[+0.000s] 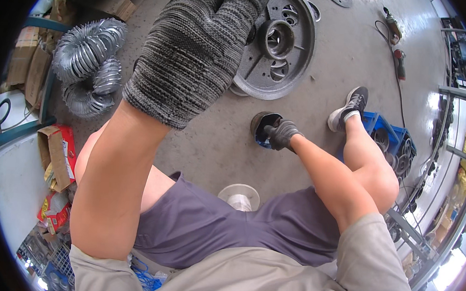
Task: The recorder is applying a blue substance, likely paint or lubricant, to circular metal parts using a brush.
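My left hand (196, 51), in a grey-and-black striped knit glove, is raised large across the upper middle. Its fingertips run past the top edge, so their grip is hidden. Behind it on the floor lies a big round grey metal casting (298, 58) with a raised central ring and several holes; part of it is covered by the hand, and I cannot tell if they touch. My right hand (283, 135), gloved in dark grey, reaches into the mouth of a small dark round tub (257, 126). Those fingers look curled, and what they hold, if anything, is hidden by the tub.
Coiled silvery metal parts (90, 65) lie at the left beside a rack. Blue bins (377, 126) with metal parts stand beyond my right leg. A corded power tool (392, 27) and a red-and-grey tool (399, 64) are far right. A white round object (239, 192) sits between my thighs.
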### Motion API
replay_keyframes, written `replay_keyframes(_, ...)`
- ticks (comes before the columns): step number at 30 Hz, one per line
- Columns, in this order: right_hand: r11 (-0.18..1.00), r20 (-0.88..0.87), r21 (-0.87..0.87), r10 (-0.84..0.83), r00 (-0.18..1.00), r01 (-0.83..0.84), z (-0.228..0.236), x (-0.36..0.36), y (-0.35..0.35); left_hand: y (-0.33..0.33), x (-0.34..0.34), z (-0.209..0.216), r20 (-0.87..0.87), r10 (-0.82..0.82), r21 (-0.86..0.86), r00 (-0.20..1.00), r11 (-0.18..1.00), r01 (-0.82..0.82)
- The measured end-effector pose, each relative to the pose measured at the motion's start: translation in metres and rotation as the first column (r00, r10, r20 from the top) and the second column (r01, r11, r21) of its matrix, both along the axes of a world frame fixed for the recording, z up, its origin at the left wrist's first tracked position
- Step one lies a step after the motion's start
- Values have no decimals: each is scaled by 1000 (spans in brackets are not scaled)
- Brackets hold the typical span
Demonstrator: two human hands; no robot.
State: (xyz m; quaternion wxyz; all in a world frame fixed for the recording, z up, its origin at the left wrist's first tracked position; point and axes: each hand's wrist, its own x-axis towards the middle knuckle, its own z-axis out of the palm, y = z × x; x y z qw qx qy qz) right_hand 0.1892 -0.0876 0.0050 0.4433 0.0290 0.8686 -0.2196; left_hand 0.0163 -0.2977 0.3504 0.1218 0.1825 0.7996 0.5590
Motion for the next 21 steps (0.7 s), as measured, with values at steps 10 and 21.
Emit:
replay_keyframes(10, 139, 301, -604, -872, 386, 785, 210, -75, 55, -3, -31, -42, -362, 118, -199, 925, 959, -201)
replay_keyframes(21, 269, -32, -868, -869, 493, 417, 339, -66, 26, 25, 3, -44, 72, 90, -137, 993, 987, -80)
